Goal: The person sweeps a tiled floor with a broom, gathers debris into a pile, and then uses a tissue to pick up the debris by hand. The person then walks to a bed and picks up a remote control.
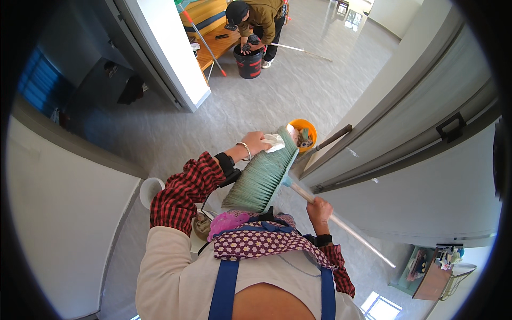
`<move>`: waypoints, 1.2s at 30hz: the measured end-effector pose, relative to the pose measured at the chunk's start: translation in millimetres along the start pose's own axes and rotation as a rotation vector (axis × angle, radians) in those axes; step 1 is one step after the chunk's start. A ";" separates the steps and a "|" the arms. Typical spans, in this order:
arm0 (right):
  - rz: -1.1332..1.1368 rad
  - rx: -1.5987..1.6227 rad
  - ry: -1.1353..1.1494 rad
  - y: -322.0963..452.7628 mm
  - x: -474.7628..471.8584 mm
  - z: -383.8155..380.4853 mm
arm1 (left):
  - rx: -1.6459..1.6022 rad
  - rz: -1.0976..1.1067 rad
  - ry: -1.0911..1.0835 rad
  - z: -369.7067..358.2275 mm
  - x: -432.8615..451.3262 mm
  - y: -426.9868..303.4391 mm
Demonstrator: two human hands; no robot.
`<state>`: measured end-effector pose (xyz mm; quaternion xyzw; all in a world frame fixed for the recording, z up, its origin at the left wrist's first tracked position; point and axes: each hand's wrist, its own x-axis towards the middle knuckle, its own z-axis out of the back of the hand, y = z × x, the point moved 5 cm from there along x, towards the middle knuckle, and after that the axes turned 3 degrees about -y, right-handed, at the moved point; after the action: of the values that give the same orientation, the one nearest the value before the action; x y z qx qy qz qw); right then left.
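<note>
A broom with green bristles point(260, 176) is held up in front of my body, its bristles facing left. My right hand point(320, 210) is closed around its pale handle point(356, 234), which runs down to the lower right. With my left hand point(257, 143) I pinch a white cloth or tissue point(274, 143) against the bristles near the head's far end. Just beyond that end stands an orange bucket point(313, 127) with crumpled waste in it.
Ahead, a co-worker point(260, 16) bends over a black bucket point(249, 66) beside a wooden bench point(222, 38). A white bucket point(150, 191) stands at my left. Walls and door frames flank me; a dark handle point(334, 137) leans at the right one.
</note>
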<state>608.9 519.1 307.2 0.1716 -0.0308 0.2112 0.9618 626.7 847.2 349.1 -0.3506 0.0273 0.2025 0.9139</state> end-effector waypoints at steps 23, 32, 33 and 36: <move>-0.032 -0.072 -0.013 -27.3 6.0 0.4 | -0.628 -0.040 -0.170 109.6 9.8 3.2; -0.015 -0.079 -0.006 -4.1 13.9 5.3 | 0.240 -0.421 -0.031 1.4 -25.1 -86.0; -0.007 -0.072 -0.017 -3.7 14.0 5.9 | 0.308 -0.421 0.004 -9.1 -26.0 -85.5; 0.013 -0.080 -0.014 -1.9 12.8 5.4 | 0.510 -0.535 0.029 -31.1 -34.1 -83.2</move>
<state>621.4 520.7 313.3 0.1343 -0.0471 0.2149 0.9662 630.7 759.0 384.6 -0.1094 -0.0026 -0.0618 0.9921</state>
